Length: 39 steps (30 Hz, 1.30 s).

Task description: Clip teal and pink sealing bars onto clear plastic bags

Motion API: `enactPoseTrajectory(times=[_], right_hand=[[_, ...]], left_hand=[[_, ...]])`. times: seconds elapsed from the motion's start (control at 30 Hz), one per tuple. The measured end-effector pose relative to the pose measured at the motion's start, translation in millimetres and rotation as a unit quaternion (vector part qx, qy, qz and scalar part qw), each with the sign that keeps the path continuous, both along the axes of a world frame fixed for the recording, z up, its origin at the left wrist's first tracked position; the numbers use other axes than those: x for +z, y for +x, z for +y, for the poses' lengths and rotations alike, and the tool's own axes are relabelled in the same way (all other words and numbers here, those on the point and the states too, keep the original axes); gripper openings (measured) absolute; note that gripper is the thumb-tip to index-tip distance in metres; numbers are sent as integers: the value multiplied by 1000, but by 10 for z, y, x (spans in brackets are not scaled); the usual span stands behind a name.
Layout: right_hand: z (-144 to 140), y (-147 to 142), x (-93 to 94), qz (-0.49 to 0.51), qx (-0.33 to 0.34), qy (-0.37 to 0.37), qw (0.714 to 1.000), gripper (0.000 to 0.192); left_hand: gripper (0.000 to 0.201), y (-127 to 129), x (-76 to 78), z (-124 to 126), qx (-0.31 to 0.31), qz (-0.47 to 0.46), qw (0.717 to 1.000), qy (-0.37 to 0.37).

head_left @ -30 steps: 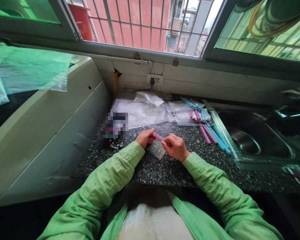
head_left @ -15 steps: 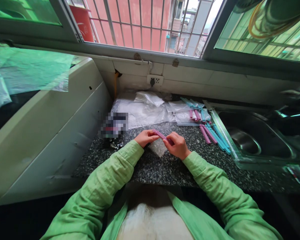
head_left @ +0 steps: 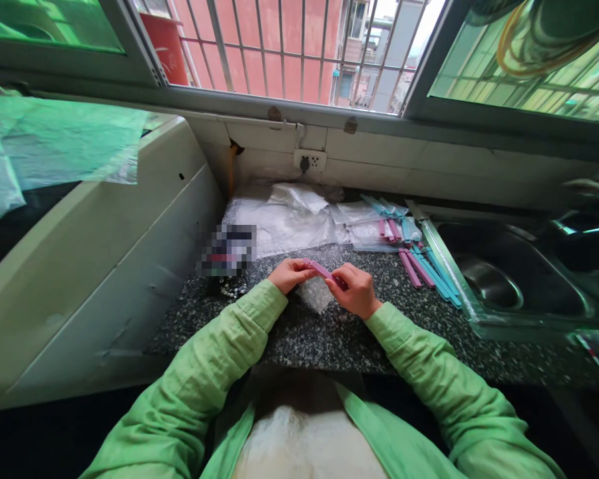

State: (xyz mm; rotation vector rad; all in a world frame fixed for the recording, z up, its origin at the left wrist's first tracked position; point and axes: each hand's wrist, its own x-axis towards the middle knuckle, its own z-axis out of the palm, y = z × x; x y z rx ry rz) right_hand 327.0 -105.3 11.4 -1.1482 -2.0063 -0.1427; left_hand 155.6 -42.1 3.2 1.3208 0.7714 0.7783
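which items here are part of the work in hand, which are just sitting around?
In hand:
left hand and right hand, both gripping the pink strip
small clear bag under the strip
loose pink and blue strips
stack of clear bags

Lying about:
sink
wall socket
white appliance

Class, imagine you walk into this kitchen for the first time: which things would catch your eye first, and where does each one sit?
At the centre, over the speckled counter, the left hand and right hand together hold a pink strip, with a small clear bag hanging under it. To the right, loose pink and blue strips lie beside the steel sink. Behind, crumpled clear plastic bags are heaped against the wall under the barred window.
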Motion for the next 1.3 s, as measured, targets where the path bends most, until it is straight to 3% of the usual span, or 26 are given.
enactPoseTrajectory(times=[0.17,0.37,0.6,1.0,1.3], right_hand=[[10,19,16,-26,-16,18,999,17],[15,34,41,-53,-38,6,998,15],[21,48,53,-14,-43,17,999,10],[24,107,97,55,-37,40,997,6],[37,161,105,97,-39,22,994,13]], left_hand=[[39,-9,-1,-5,22,-4,1000,6],[30,-4,101,-37,68,-16,998,5],[30,-1,147,-44,106,-23,994,-9],[36,-59,59,21,132,-21,991,-11],[32,-76,84,51,161,-63,985,-30]])
